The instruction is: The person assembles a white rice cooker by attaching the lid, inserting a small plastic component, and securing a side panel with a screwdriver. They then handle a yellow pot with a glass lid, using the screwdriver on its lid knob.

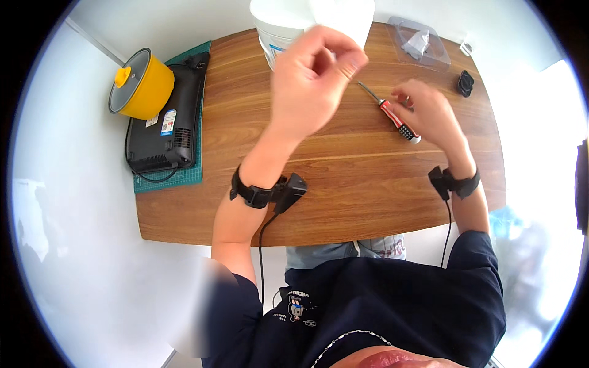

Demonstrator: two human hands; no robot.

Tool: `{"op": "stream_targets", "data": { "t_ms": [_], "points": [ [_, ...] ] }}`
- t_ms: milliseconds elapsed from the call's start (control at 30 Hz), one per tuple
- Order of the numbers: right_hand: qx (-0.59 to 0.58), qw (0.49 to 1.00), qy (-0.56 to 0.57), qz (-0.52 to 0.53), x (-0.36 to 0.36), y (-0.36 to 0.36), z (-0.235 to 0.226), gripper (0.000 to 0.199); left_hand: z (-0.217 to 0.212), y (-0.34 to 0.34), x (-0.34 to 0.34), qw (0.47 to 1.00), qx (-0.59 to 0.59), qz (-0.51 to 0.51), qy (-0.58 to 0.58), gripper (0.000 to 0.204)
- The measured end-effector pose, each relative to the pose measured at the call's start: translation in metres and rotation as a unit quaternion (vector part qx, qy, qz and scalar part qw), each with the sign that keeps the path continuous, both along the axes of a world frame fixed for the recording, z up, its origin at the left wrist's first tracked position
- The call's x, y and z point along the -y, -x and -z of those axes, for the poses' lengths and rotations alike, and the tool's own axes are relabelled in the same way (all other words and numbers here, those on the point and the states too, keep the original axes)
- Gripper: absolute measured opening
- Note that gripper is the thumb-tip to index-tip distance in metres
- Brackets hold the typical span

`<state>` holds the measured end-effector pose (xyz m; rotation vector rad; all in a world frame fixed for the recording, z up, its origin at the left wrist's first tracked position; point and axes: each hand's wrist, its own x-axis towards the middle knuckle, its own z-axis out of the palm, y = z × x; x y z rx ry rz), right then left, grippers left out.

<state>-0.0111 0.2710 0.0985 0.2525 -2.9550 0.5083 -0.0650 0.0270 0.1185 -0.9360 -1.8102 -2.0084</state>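
My left hand [310,86] is raised over the far middle of the table, its thumb and fingers curled into a pinch. Whatever sits between those fingertips, if anything, is too small to make out. Behind it stands a white bucket [270,30], partly covered by the hand. My right hand [429,110] hovers slightly blurred at the right, fingers bent together, with a small dark bit showing by the fingertips that I cannot name. Just beside it a screwdriver [392,115] lies on the table, its handle patterned red, white and black and its shaft pointing to the far left.
On the left, a yellow pot with a grey lid [150,86] rests on a black appliance [165,144] over a green cutting mat [191,175]. At the far right are a clear plastic tray [438,58] and a small black object [465,83]. Cables trail from both wrist straps.
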Motion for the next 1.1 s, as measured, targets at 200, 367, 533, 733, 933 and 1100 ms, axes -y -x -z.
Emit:
{"op": "stream_targets", "data": {
  "t_ms": [200, 367, 533, 733, 933, 1100],
  "points": [
    [-0.066, 0.992, -0.111, -0.012, -0.004, -0.028, 0.045, 0.036, 0.062, -0.016, -0.011, 0.915, 0.329, 0.224, 0.058, 0.009],
    [-0.042, 0.997, -0.034, 0.052, -0.003, -0.035, 0.056, 0.035, 0.1, 0.009, 0.036, 0.875, 0.442, 0.196, 0.038, 0.01],
    [-0.021, 0.988, 0.142, -0.057, 0.007, -0.032, 0.037, 0.036, 0.115, 0.017, 0.061, 0.871, 0.464, 0.154, 0.047, 0.013],
    [0.092, 0.923, 0.36, -0.1, 0.017, -0.004, 0.069, 0.034, 0.127, 0.024, 0.06, 0.903, 0.396, 0.152, -0.072, 0.017],
    [0.226, 0.832, 0.502, -0.071, 0.019, 0.0, 0.08, 0.035, 0.13, 0.026, 0.059, 0.904, 0.386, 0.168, -0.082, 0.017],
    [0.232, 0.837, 0.488, -0.086, 0.018, 0.001, 0.081, 0.037, 0.127, 0.026, 0.058, 0.905, 0.382, 0.176, -0.062, 0.013]
  ]
}}
